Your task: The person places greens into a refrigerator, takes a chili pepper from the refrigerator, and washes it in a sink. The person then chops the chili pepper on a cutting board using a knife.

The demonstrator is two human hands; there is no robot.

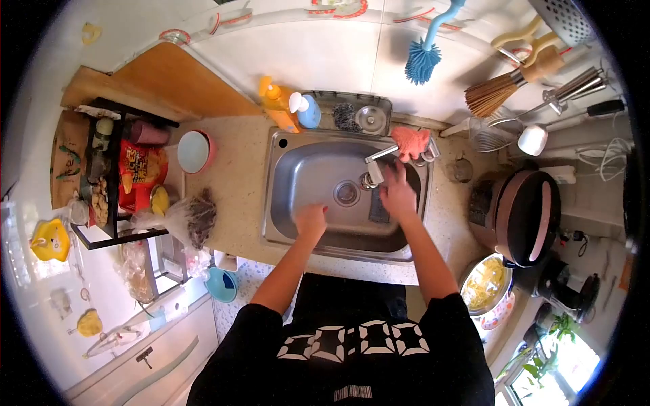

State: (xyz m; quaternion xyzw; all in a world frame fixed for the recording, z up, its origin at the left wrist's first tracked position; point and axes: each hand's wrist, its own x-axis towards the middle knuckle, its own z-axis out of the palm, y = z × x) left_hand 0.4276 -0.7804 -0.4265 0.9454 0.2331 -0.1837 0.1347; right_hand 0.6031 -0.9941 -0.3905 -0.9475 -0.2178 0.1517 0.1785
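Observation:
I look straight down at a steel sink (pixel 298 169) set in a speckled counter. My left hand (pixel 311 220) is inside the basin near its front wall, with the fingers curled in and nothing visible in them. My right hand (pixel 397 194) reaches over the right side of the basin, its fingers stretched out just below the faucet spout (pixel 376 162). Nothing shows in its grip. The round drain (pixel 347 193) lies between the two hands. A dark flat piece (pixel 378 212) rests on the sink floor beside my right hand.
An orange soap bottle (pixel 276 101), a blue-white dispenser (pixel 306 110) and a wire tray (pixel 365 115) stand behind the sink. A pink cloth (pixel 412 142) hangs by the faucet. A bowl (pixel 194 151) and a rack of packets (pixel 112 172) are at left, a rice cooker (pixel 525 215) at right.

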